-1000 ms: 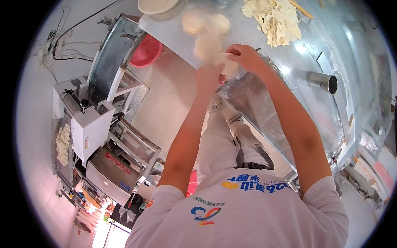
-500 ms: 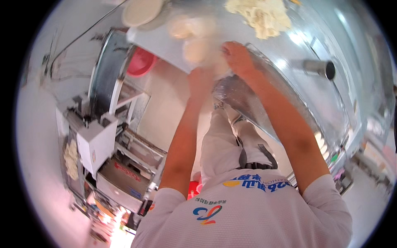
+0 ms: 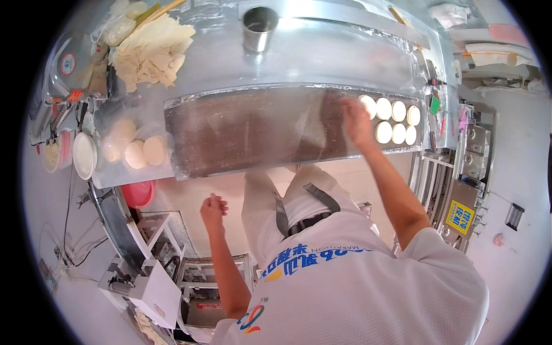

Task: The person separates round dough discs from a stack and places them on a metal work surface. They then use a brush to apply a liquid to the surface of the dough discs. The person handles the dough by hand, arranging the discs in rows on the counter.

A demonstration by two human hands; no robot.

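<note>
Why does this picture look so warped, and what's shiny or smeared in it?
Head view: the dark tray's long edges bow and the corners go black, as a fisheye lens does; head view: white glare streaks the metal table's far side; head view: the right hand's fingers blur, probably from motion, while the pale rounds beside them look clearer.

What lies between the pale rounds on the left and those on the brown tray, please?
In the head view, most of the brown tray lies between them, with the right hand over it, close to the tray's pale rounds.
</note>
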